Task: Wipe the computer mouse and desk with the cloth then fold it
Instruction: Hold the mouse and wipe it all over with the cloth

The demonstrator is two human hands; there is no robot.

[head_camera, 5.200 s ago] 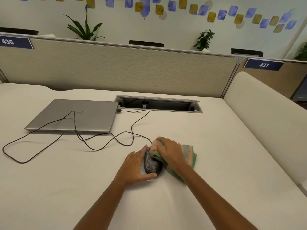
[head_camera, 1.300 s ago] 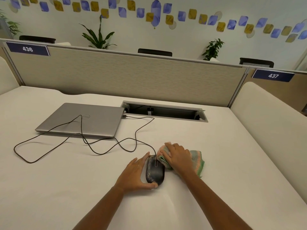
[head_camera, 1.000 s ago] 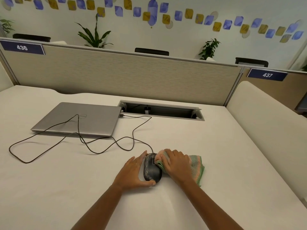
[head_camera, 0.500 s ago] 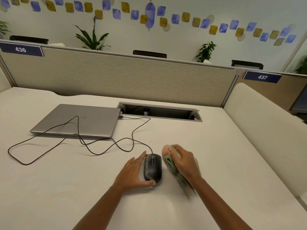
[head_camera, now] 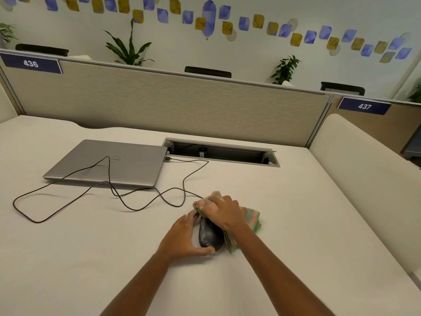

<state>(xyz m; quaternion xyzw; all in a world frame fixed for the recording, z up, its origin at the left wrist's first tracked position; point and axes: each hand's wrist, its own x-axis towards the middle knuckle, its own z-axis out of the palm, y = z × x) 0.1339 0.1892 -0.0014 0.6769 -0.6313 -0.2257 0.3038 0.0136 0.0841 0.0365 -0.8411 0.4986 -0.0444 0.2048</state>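
A black wired mouse (head_camera: 210, 238) lies on the white desk (head_camera: 296, 224) near the front middle. My left hand (head_camera: 184, 236) cups its left side, thumb under the rear end and fingers along the side. My right hand (head_camera: 225, 213) presses a bunched green and pink cloth (head_camera: 252, 218) onto the mouse's front half, which is hidden under it. The cloth hangs down on the mouse's right side and rests on the desk.
A shut silver laptop (head_camera: 109, 163) lies at the back left, with the mouse's black cable (head_camera: 127, 201) looping over it and the desk. An open cable slot (head_camera: 221, 152) sits behind. A grey partition (head_camera: 159, 101) closes the back, a padded divider (head_camera: 369, 174) the right.
Half a second ago my right hand held the cloth beside the mouse on its right. It has since moved left and forward onto the mouse's front. My left hand stays put.
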